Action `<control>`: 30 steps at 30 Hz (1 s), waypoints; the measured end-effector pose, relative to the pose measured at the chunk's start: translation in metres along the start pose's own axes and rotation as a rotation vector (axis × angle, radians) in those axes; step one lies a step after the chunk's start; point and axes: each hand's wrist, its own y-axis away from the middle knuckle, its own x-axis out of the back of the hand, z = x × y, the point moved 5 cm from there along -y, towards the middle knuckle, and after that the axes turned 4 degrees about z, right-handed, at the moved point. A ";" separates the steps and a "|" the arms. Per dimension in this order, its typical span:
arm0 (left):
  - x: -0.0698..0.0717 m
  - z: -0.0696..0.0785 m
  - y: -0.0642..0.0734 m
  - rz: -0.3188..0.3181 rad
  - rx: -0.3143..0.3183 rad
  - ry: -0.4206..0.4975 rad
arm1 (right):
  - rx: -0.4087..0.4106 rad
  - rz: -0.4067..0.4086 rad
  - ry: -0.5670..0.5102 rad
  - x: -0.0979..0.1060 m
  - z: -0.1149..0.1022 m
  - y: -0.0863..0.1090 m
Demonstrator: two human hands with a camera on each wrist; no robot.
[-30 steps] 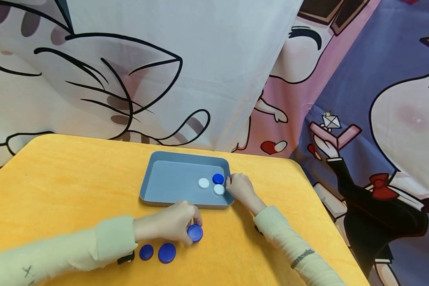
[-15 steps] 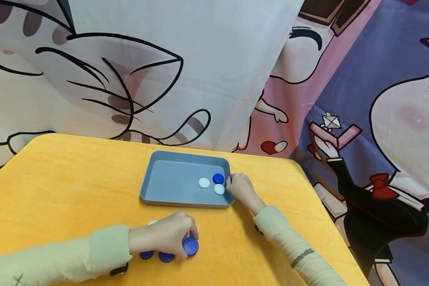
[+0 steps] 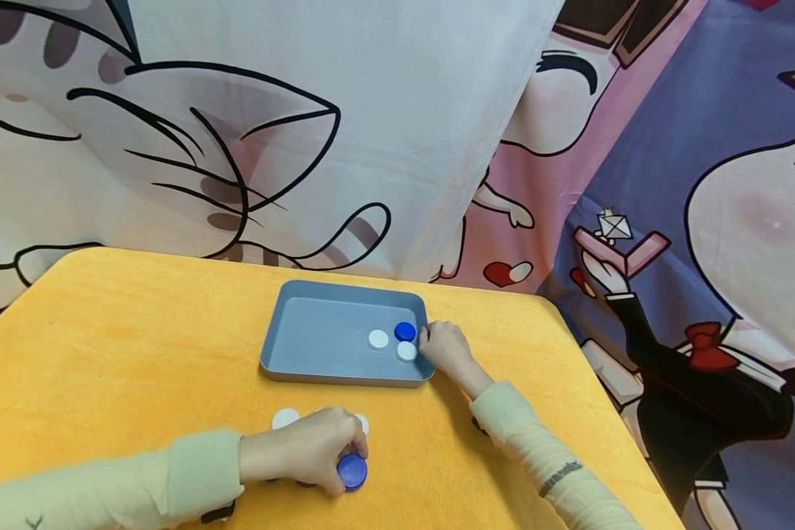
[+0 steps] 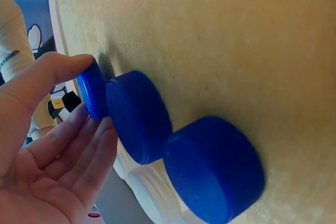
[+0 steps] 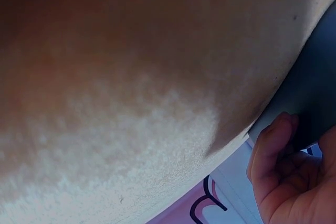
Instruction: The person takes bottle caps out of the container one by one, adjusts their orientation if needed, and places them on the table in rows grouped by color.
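Note:
My left hand [image 3: 313,446] pinches a blue bottle cap [image 3: 352,472] by its edge, low over the table; in the left wrist view the thumb lies on the cap's upper edge and the fingers are below. Two more blue caps, a middle one [image 4: 139,116] and a nearer one [image 4: 214,170], stand beside it in a row, mostly hidden under the hand in the head view. At the right end of a grey-blue tray [image 3: 324,327], my right hand [image 3: 447,347] grips the rim with curled fingers. A blue cap [image 3: 405,331] and two white caps [image 3: 378,339] lie inside the tray.
Behind the left hand are white caps, one at the left [image 3: 285,418] and one at the right [image 3: 362,424], partly covered by the hand. The yellow-covered table [image 3: 172,324] ends at a cartoon-printed cloth [image 3: 397,132] at the back and right.
The left hand has moved toward the near edge with the blue cap, uncovering white caps behind it and covering the other blue caps. The right hand and tray have stayed put.

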 end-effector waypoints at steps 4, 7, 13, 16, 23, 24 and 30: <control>-0.001 -0.001 0.001 0.006 0.010 0.000 | -0.003 0.002 0.004 0.000 0.001 0.000; -0.003 -0.001 0.001 0.013 0.011 -0.008 | -0.002 0.003 0.001 0.000 0.000 0.000; -0.005 -0.003 0.002 0.027 0.016 -0.023 | 0.003 0.006 0.003 0.000 0.000 0.000; -0.005 -0.003 0.003 0.030 0.023 -0.017 | 0.006 0.013 0.007 0.001 0.000 0.000; -0.004 -0.002 0.005 0.034 0.016 -0.025 | 0.000 0.016 0.010 0.000 0.001 -0.001; -0.004 -0.002 0.005 0.034 0.015 -0.025 | -0.002 0.014 0.010 0.000 0.001 -0.001; -0.004 -0.002 0.006 0.040 0.017 -0.017 | -0.003 0.012 0.009 0.000 0.000 0.000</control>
